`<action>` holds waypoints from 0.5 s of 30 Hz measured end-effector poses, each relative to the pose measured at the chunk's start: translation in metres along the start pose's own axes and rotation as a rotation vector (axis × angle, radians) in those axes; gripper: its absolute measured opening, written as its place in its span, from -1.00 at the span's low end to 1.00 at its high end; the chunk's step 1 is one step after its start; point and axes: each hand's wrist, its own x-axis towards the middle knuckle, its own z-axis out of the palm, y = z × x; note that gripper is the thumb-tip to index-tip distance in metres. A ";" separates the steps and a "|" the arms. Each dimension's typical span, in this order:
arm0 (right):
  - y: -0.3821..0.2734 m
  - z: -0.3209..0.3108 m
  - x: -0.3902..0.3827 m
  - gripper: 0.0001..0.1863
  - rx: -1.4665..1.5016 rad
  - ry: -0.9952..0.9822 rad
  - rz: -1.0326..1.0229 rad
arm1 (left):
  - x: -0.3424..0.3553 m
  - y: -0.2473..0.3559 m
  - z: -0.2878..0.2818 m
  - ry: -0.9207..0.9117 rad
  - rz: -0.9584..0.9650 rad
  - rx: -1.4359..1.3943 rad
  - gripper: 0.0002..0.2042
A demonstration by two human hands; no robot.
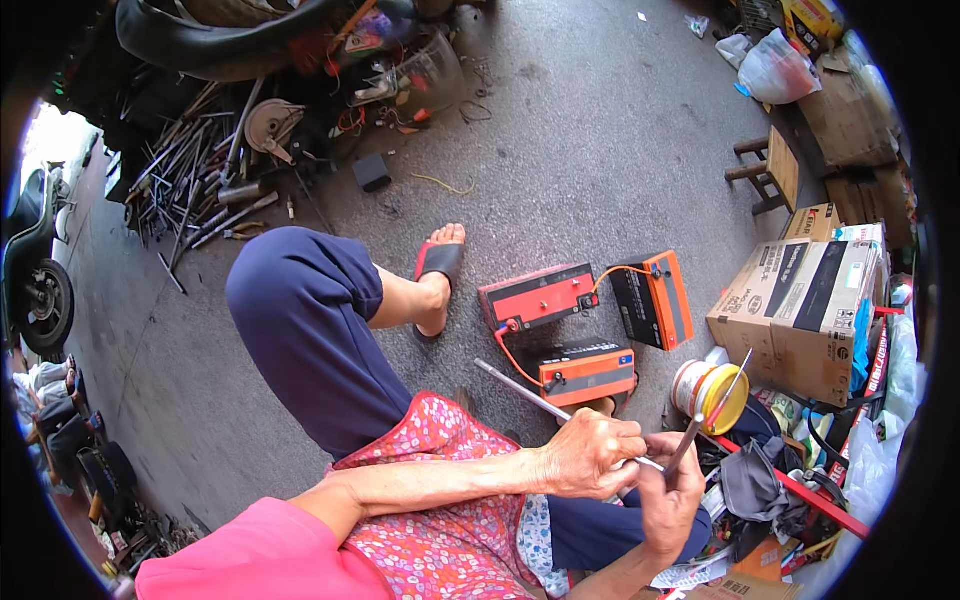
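Observation:
My left hand is closed around a thin grey metal rod that slants away to the upper left. The rod's near end meets the fingers of my right hand. That right hand pinches a dark, flat, narrow piece pointing up and right; a thin, pale and reddish length extends above it, and its kind is unclear. In front of my hands, on the ground, sit a red battery, an orange and black battery and another orange and black battery. Orange wires join their terminals.
A tub with a yellow lid lies on its side near my right hand. Cardboard boxes and a wooden stool stand right. Metal rods heap at upper left, near a black tyre. My sandalled foot rests on the concrete.

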 end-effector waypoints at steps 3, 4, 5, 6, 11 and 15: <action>-0.025 0.015 -0.001 -0.74 -0.046 0.087 0.134 | 0.000 0.004 0.002 0.061 -0.003 -0.051 -0.88; -0.032 0.016 -0.003 -0.74 0.006 0.100 0.251 | 0.001 0.005 -0.001 0.073 -0.010 -0.058 -0.87; -0.035 0.017 -0.004 -0.73 -0.009 0.119 0.214 | -0.001 0.006 -0.004 0.042 -0.027 -0.031 -0.86; -0.037 0.018 -0.005 -0.72 -0.019 0.138 0.176 | 0.001 0.010 -0.010 0.056 -0.008 0.022 -0.85; -0.054 0.020 -0.003 -0.74 -0.170 0.208 -0.048 | -0.008 -0.003 -0.033 0.261 0.047 0.368 -0.69; -0.052 0.035 0.005 -0.72 -0.220 0.165 -0.100 | -0.019 -0.024 -0.040 0.333 -0.005 0.474 -0.68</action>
